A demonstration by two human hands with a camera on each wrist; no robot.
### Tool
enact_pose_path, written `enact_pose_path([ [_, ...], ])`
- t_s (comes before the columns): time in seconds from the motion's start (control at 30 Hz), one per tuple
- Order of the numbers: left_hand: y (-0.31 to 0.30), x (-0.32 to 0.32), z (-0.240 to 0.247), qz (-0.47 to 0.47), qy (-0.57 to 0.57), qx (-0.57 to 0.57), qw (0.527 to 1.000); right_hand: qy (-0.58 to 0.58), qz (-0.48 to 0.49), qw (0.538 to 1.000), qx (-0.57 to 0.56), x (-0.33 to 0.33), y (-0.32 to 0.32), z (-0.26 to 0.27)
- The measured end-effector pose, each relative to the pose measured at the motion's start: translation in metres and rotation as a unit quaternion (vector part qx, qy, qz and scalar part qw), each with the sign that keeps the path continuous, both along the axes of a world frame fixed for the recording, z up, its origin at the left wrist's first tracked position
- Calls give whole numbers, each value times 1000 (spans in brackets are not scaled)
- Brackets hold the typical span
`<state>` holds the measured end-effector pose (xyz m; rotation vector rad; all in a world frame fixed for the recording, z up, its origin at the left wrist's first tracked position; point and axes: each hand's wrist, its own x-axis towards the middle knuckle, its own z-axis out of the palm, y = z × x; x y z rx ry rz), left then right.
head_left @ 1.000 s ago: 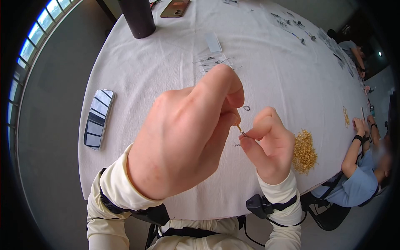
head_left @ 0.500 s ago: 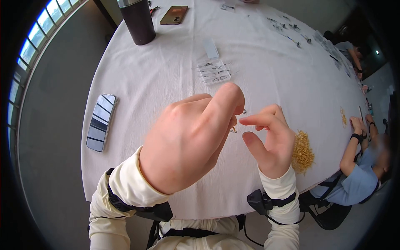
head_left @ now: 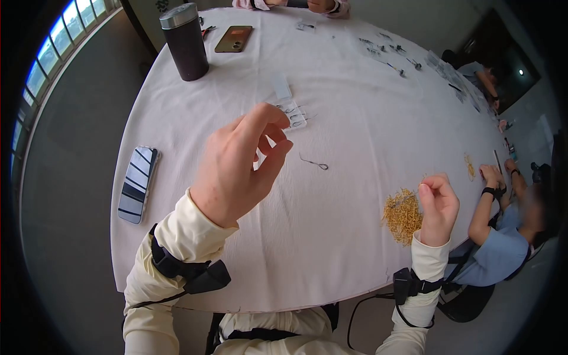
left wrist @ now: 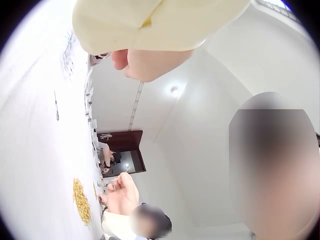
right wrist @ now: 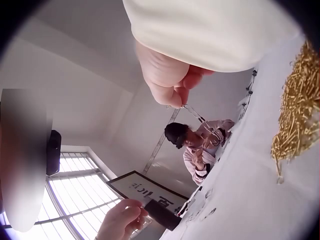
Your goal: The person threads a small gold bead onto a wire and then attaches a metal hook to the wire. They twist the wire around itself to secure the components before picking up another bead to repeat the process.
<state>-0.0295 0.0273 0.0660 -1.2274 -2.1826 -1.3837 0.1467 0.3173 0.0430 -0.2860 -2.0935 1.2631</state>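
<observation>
My left hand (head_left: 242, 163) hovers over the table's left middle, thumb and forefinger apart with nothing seen between them. To its right on the cloth lies a thin dark wire piece (head_left: 313, 163), looped at one end; it also shows in the left wrist view (left wrist: 56, 106). At the right my right hand (head_left: 439, 204) is raised beside a pile of small gold-coloured metal pieces (head_left: 402, 219). Its thumb and fingertips pinch a thin, looped wire-like piece (right wrist: 200, 118), which hangs from them in the right wrist view; its exact kind I cannot tell.
Past the left hand stands a clear compartment box (head_left: 299, 118) of thin dark pieces, its lid (head_left: 281, 86) raised. A phone (head_left: 138, 184) lies left; a dark tumbler (head_left: 184, 47) and another phone (head_left: 234, 39) stand farther back. Other people sit at the far and right edges.
Both hands have parted: the left drew back leftward, the right moved right to the gold pile. The looped wire, earlier between the hands, now lies on the cloth.
</observation>
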Motion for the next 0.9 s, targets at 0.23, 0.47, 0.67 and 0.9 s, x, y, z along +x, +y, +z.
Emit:
enact_pose_path([
  [0.23,6,-17,-49,51,-9,-119,992,-128,-229,929,261,70,196,-22],
  [0.47,7,-21,-68,44,-13,-184,982,-297,-334,756,479,38,255,-66],
  [0.67,8,-24,-70,28,-44,-101,993,-303,-332,746,490,27,251,-53],
  [0.9,8,-23,-72,36,-88,-72,993,-219,54,914,336,-4,64,9],
])
